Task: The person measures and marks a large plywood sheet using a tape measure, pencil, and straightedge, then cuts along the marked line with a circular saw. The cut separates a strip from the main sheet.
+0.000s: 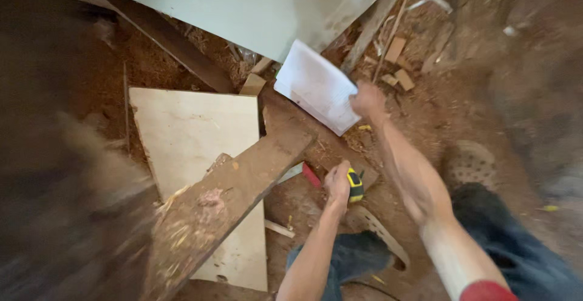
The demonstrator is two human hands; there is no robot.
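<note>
My right hand (368, 101) grips the lower right edge of a white sheaf of paper (316, 85), held tilted above the sawdust floor. My left hand (337, 182) is closed around a yellow and black tape measure (354, 185), low over the ground. A small red object (311, 175) lies just left of that hand. A rough brown plank (225, 198) runs diagonally beside my left arm, resting on a pale plywood sheet (194, 131).
A large pale green board (231, 3) leans at the top. Thin wooden strips (379, 16) and small wood offcuts (398, 64) lie on the sawdust floor at upper right. My sandalled feet (470, 164) and dark trousers are at lower right. The left side is blurred.
</note>
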